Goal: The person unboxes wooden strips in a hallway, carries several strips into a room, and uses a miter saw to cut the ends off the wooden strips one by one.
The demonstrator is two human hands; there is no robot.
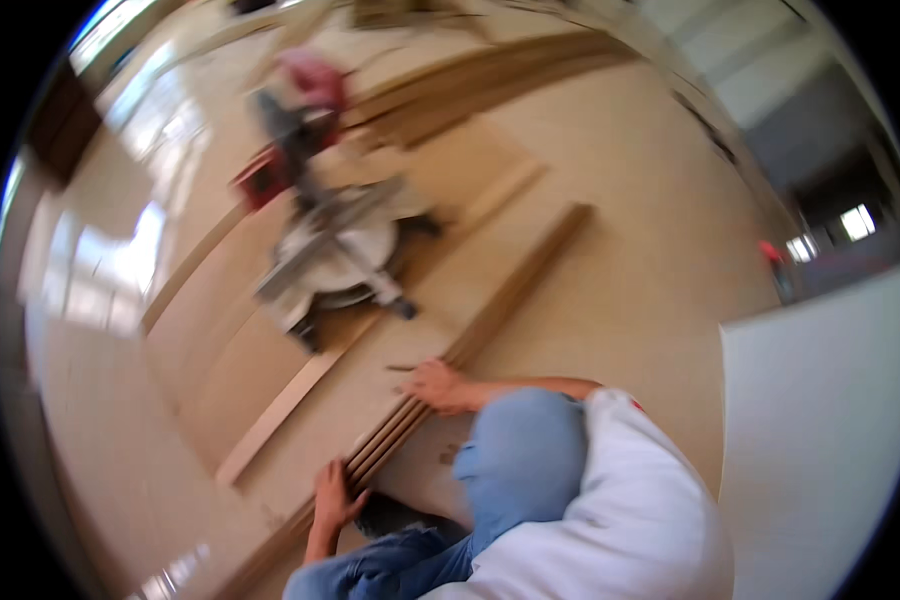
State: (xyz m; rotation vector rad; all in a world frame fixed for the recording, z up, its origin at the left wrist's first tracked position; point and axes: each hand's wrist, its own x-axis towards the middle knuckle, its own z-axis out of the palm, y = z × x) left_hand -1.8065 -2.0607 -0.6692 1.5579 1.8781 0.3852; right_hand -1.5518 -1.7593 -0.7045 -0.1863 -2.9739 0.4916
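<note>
A bundle of several long brown wooden strips lies on the floor before me, running slantwise from the lower left toward the upper right. At its middle, my right hand is closed over the strips, its fingers lying across their far edge. Lower down, my left hand grips the same strips, thumb on the near side and fingers over the far side. Beyond the bundle stands a mitre saw with a silver base and red parts, blurred by motion. Neither hand touches it.
A pale wooden strip and a flat board lie around the saw. Farther off is a stack of long brown boards. At the right stands a white panel. Small offcuts lie near my knee.
</note>
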